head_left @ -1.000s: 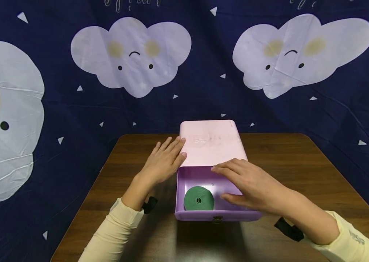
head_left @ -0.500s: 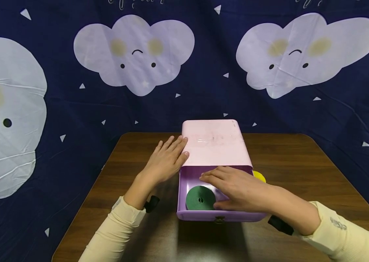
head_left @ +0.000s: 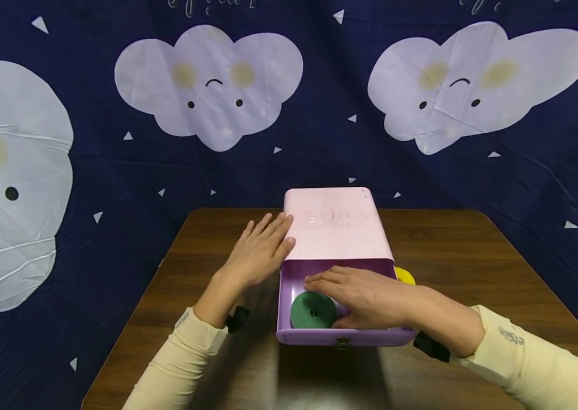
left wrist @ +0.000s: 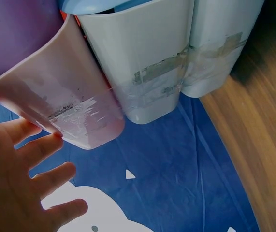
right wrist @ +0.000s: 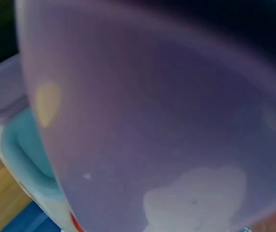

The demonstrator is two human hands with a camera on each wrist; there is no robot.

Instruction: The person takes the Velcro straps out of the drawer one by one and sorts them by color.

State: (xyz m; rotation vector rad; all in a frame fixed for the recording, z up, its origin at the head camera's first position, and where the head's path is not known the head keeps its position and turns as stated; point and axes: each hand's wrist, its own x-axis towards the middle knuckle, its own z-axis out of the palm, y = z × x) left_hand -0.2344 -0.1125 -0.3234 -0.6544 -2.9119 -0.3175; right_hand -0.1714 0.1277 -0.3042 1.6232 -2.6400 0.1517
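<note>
A purple drawer (head_left: 371,337) stands pulled out from a pink casing (head_left: 337,225) in the head view. Inside it, at the front left, is a green flat roll (head_left: 305,313) with a small hole in its middle. My right hand (head_left: 365,296) reaches into the drawer from the right, fingers extended at the roll's far edge and thumb at its right side. Against the casing's left side rests my left hand (head_left: 255,256), its fingers spread. The left wrist view shows those fingertips at the taped pink casing (left wrist: 75,96). Purple plastic (right wrist: 152,96) fills most of the right wrist view.
A yellow rounded thing (head_left: 405,276) shows partly behind my right hand, beside the drawer. White casings (left wrist: 142,58) are taped beside the pink one, one with a blue drawer (left wrist: 94,5). A wooden table (head_left: 442,245) lies beneath; a dark cloud-print cloth (head_left: 319,165) hangs behind.
My right hand has moved left and lower into the drawer, up to the green roll. The yellow thing has come into view beside the drawer. My left hand stays at the casing.
</note>
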